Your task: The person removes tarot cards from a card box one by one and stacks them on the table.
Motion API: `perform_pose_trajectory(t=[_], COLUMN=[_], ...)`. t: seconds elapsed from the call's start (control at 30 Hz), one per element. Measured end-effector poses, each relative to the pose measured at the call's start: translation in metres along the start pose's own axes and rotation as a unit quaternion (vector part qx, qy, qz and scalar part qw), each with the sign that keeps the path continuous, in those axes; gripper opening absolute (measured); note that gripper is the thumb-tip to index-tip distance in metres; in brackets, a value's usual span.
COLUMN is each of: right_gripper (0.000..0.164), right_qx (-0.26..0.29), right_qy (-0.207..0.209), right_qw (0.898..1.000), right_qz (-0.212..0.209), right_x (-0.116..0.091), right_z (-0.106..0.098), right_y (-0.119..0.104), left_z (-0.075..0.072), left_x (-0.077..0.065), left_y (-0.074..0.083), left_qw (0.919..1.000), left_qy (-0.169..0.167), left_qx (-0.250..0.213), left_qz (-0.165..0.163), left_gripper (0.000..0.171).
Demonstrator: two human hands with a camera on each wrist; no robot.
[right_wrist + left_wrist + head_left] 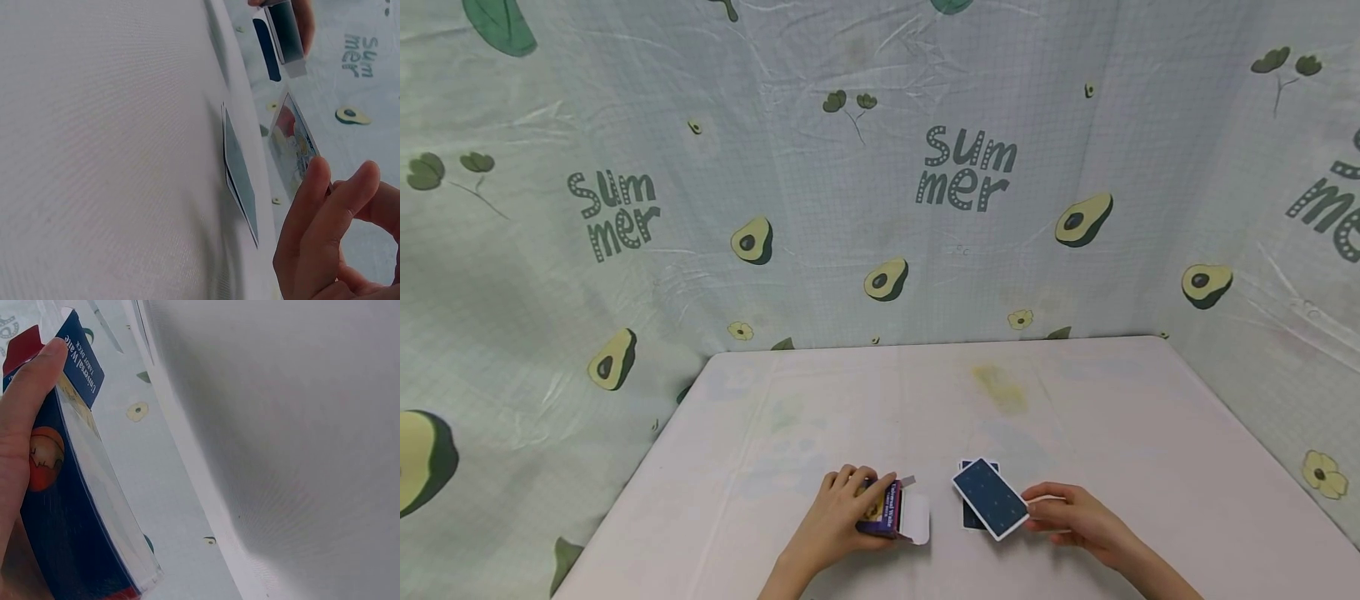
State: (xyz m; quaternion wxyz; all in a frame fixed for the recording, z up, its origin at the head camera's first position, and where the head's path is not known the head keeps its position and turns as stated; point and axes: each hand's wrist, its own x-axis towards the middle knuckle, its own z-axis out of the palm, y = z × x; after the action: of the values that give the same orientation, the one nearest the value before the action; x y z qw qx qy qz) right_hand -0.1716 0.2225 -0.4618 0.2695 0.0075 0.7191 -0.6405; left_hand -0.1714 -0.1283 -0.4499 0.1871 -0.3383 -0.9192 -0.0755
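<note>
My left hand [831, 525] grips a blue "Universal Waite" tarot card box [72, 512], its end flap [915, 518] folded out towards the right. The box has a printed face on its side in the left wrist view. My right hand [1078, 521] pinches a tarot card [991, 498] by its right end, dark blue back up and tilted. From below, the right wrist view shows the card's colourful picture side [294, 140]. Beneath it a few cards [240, 169] lie on the table, apart from the held one. How many cards lie there, I cannot tell.
A white cloth with a yellowish stain [1002, 390] covers the table [850, 392]. Behind and at both sides hangs a pale curtain [820, 183] printed with avocados and "summer". The table's far edge meets the curtain.
</note>
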Motion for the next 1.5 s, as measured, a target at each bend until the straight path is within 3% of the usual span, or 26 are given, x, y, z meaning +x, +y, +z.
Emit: perform_pose_trajectory(t=[0.5, 0.8, 1.17, 1.5], right_gripper=[0.051, 0.052, 0.047, 0.033], right_qx=[-0.013, -0.006, -0.030, -0.046], right_qy=[0.006, 0.024, 0.048, 0.045], right_qw=[1.000, 1.000, 0.998, 0.998], right_qz=[-0.018, 0.004, 0.014, 0.021], right_x=[0.000, 0.007, 0.010, 0.009], right_z=[0.002, 0.007, 0.017, 0.015], right_y=[0.005, 0.008, 0.009, 0.008], left_z=[0.000, -0.001, 0.000, 0.001], left_x=[0.001, 0.000, 0.000, 0.000], left_y=[-0.001, -0.001, -0.002, -0.003], left_qw=[1.0000, 1.0000, 1.0000, 0.9999], left_qy=[-0.001, -0.008, 0.006, 0.008], left_qx=[0.001, 0.003, 0.007, 0.009], left_qz=[0.001, -0.002, 0.003, 0.005], left_gripper=[0.076, 0.075, 0.076, 0.077])
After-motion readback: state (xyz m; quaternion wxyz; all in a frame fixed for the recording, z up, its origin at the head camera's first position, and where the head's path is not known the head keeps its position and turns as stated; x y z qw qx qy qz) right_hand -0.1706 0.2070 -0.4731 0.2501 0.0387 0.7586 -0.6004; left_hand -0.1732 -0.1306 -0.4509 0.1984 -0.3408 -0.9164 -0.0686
